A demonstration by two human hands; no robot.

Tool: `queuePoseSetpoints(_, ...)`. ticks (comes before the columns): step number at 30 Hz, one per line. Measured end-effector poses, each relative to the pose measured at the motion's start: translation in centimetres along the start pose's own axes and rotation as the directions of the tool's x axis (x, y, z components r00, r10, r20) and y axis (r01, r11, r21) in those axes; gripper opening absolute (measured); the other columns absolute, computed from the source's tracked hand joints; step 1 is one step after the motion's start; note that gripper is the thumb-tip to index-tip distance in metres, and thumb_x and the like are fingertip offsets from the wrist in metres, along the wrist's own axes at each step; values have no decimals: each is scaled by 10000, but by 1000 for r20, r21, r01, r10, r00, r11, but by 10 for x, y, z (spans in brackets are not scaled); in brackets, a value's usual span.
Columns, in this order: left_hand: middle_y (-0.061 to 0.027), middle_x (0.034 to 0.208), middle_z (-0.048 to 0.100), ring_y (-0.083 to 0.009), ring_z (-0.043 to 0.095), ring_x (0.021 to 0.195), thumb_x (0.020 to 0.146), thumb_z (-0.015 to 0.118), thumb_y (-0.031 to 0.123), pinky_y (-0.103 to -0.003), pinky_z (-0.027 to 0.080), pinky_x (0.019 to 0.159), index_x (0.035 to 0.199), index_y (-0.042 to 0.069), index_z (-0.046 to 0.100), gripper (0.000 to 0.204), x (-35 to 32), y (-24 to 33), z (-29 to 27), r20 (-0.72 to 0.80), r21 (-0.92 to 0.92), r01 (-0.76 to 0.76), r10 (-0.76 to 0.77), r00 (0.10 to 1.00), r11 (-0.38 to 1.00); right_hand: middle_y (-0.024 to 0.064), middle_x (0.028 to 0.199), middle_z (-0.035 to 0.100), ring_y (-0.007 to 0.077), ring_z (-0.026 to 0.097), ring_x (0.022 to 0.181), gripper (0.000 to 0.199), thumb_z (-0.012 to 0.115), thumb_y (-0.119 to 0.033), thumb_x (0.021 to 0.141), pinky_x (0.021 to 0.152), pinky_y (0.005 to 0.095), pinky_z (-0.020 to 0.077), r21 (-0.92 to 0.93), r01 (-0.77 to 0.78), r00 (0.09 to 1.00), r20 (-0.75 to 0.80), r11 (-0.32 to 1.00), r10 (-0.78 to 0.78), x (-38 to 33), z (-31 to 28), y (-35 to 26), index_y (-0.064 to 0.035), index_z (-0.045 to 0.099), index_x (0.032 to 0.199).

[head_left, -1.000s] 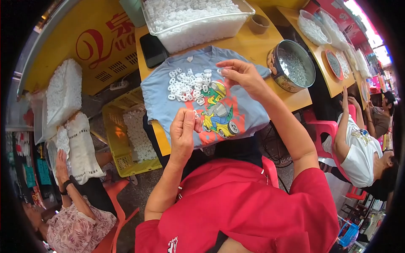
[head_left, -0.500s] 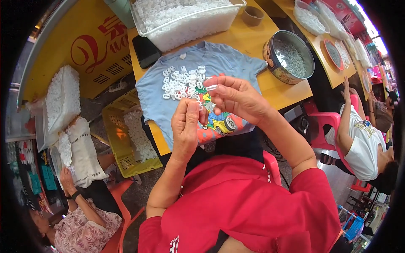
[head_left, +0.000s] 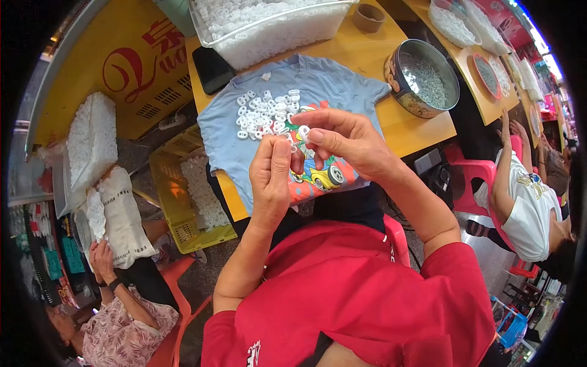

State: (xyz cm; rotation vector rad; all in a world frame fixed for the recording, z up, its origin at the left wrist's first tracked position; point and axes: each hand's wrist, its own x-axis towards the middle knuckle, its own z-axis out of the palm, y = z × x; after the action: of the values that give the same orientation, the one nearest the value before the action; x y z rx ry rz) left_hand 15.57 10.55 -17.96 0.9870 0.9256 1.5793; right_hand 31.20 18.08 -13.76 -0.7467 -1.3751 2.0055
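From the head, a fisheye looks closely down on left hand (head_left: pixel 271 177) and right hand (head_left: pixel 354 145).

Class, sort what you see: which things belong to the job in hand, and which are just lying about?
Apparently in use:
- white piece, pinched in the right hand
- loose white pieces on the blue shirt
- clear tub of white pieces

Apparently just lying about:
- black phone
- brown bowl

The small pieces (head_left: pixel 263 116) are white, over a light blue shirt (head_left: pixel 227 122) printed in orange-red, yellow, green and blue. The surface (head_left: pixel 422 131) is yellow-orange, with a black phone (head_left: pixel 212 70) by its left edge and a tan-patterned dark tin (head_left: pixel 394 78) by its right.
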Motion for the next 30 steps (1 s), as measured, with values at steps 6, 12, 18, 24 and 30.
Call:
queuePoseSetpoints(6, 10, 718, 481, -58, 441, 655, 1041, 427, 216, -218, 384, 595, 874, 55, 478, 237, 0, 0, 3, -37, 74, -5, 8, 999, 997, 27, 844, 616, 87, 580, 687, 270, 596, -121, 946, 659, 235, 502, -36, 53, 998, -32, 998, -54, -1, 2, 3, 32, 621, 1166)
queuePoseSetpoints(12, 13, 711, 482, -48, 431, 648, 1042, 424, 214, -214, 375, 584, 863, 59, 471, 241, -1, -2, 2, -53, 98, -36, 42, 998, 995, 32, 838, 642, 70, 603, 690, 269, 605, -144, 949, 629, 219, 507, -94, 88, 995, -35, 992, -91, -1, 3, 4, 19, 629, 1161)
queuePoseSetpoints(18, 11, 716, 481, -48, 426, 655, 1042, 422, 206, -212, 375, 590, 871, 57, 467, 231, -1, -4, 3, -106, 114, -51, 63, 992, 992, 20, 872, 621, 80, 601, 676, 260, 595, -112, 949, 663, 231, 501, -119, 84, 994, -64, 989, -92, -2, 5, 4, 34, 615, 1164)
queuePoseSetpoints(24, 8, 720, 481, -52, 424, 656, 1040, 426, 195, -212, 379, 595, 885, 50, 471, 217, -1, -4, 5, -137, 168, -80, 104, 985, 983, 22, 877, 617, 82, 611, 690, 262, 599, -109, 948, 666, 226, 501, -155, 107, 990, -75, 982, -120, 0, 9, 5, 36, 608, 1166)
queuePoseSetpoints(30, 7, 729, 483, -52, 428, 660, 1036, 434, 186, -211, 380, 592, 900, 46, 479, 200, -1, -5, 5, -153, 183, -105, 134, 979, 977, 27, 889, 620, 75, 601, 701, 255, 596, -111, 952, 670, 231, 509, -181, 102, 989, -90, 978, -120, 3, 13, 7, 35, 610, 1161)
